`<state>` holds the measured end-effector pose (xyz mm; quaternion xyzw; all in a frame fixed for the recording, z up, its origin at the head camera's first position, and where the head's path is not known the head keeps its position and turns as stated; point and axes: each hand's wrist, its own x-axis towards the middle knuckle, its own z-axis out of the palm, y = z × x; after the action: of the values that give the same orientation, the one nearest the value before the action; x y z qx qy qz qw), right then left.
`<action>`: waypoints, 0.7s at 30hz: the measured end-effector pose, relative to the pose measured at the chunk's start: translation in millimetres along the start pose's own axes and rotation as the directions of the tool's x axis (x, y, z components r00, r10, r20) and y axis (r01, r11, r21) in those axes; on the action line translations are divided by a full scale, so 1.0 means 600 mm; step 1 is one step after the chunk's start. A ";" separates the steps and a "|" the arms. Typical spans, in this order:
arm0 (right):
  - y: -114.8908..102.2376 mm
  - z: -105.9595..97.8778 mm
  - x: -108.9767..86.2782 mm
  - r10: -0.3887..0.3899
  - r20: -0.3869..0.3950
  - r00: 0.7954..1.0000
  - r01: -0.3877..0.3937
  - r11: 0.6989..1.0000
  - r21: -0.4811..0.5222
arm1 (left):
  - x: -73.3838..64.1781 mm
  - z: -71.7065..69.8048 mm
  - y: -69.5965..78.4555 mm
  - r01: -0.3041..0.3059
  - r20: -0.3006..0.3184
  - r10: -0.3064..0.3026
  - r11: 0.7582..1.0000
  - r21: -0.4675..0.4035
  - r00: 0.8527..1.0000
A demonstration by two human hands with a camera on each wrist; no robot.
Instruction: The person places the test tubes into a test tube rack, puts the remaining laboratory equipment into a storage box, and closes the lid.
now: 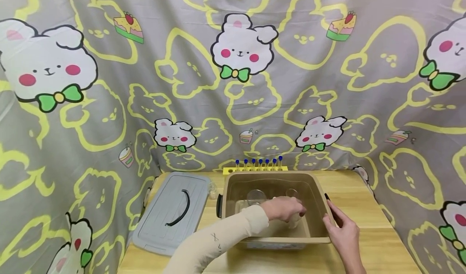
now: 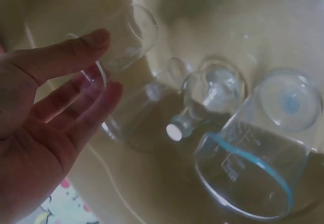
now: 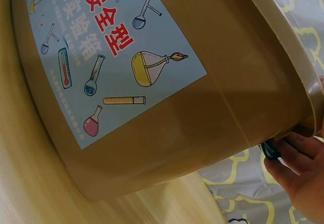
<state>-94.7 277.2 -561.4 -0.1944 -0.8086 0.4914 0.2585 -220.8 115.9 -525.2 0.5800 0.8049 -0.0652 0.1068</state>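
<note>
My left hand [image 1: 285,208] reaches down into a brown plastic box [image 1: 276,240]. In the left wrist view, its thumb and fingers pinch a small clear glass beaker [image 2: 129,44] near the rim. Beside it in the box lie a tapered clear glass vessel [image 2: 139,107], a round glass flask [image 2: 215,95] with a white end on its neck, and a larger beaker [image 2: 248,178] with a blue-green rim, tipped on its side. My right hand [image 1: 344,229] grips the right rim of the box, fingers at the black handle [image 3: 271,150] on its outside.
Left of the box lies its grey lid [image 1: 164,213] with a black carry handle. A small clear glass item [image 1: 212,191] stands between them. Behind the box is a yellow rack [image 1: 229,170] of blue-capped tubes. A patterned curtain [image 1: 204,100] surrounds the wooden table [image 1: 371,213].
</note>
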 end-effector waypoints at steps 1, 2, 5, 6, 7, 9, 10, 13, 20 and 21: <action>0.000 0.000 0.001 -0.004 -0.003 1.000 0.004 1.000 0.002 | 0.000 0.003 0.001 -0.004 0.003 0.004 1.000 0.014 1.000; -0.001 0.001 0.001 -0.006 -0.009 1.000 0.006 1.000 0.002 | 0.000 0.005 0.003 -0.009 0.004 0.009 0.999 0.031 1.000; 0.000 0.003 0.003 -0.023 -0.009 1.000 0.023 1.000 0.020 | 0.002 0.015 0.006 -0.035 -0.009 0.036 0.995 0.096 0.999; 0.000 0.003 0.003 -0.027 -0.008 1.000 0.027 0.999 0.025 | 0.003 0.018 0.006 -0.039 -0.016 0.041 0.993 0.109 0.999; 0.000 0.003 0.003 -0.028 -0.006 1.000 0.028 0.999 0.030 | 0.003 0.022 0.007 -0.044 -0.022 0.047 0.991 0.123 0.999; -0.001 0.004 0.003 -0.028 -0.001 1.000 0.028 0.999 0.037 | 0.005 0.027 0.008 -0.052 -0.025 0.056 0.989 0.136 0.998; -0.001 0.004 0.003 -0.025 0.001 1.000 0.025 0.999 0.034 | 0.005 0.030 0.009 -0.055 -0.024 0.059 0.988 0.141 0.998; -0.003 0.004 0.002 -0.015 0.011 1.000 0.014 0.999 0.036 | 0.007 0.036 0.010 -0.066 -0.021 0.071 0.986 0.154 0.997; 0.002 0.004 0.001 -0.017 -0.010 1.000 0.018 0.999 0.034 | 0.010 0.049 0.009 -0.073 -0.008 0.075 0.984 0.164 0.997; 0.002 0.003 0.001 -0.019 -0.011 1.000 0.019 0.999 0.033 | 0.011 0.050 0.010 -0.075 -0.001 0.077 0.983 0.169 0.997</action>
<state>-96.3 276.9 -563.2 -0.1851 -0.8008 0.5012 0.2708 -214.3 116.8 -555.8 0.6175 0.7742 -0.1270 0.0566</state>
